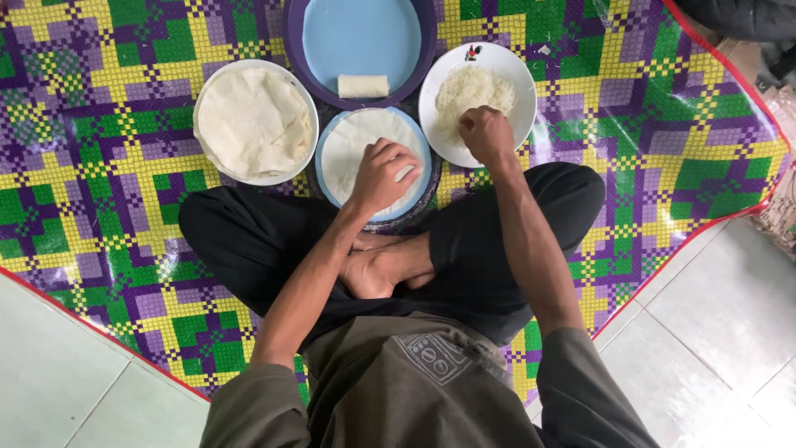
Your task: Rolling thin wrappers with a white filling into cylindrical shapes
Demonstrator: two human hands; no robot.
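Note:
I sit cross-legged on a patterned mat. My left hand (383,176) presses flat on a thin white wrapper sheet (352,145) spread over a small blue plate (325,178) in front of my legs. My right hand (486,133) has its fingers bunched in the pile of white shredded filling (468,87) on a white plate (514,70) to the right. A rolled white wrap (363,85) lies on a large blue round tray (356,37) further out.
A white bowl (207,91) stacked with round wrapper sheets (253,123) stands at the left. The green, yellow and purple mat (99,166) covers a pale tiled floor (721,332). A dark object lies at the top right corner.

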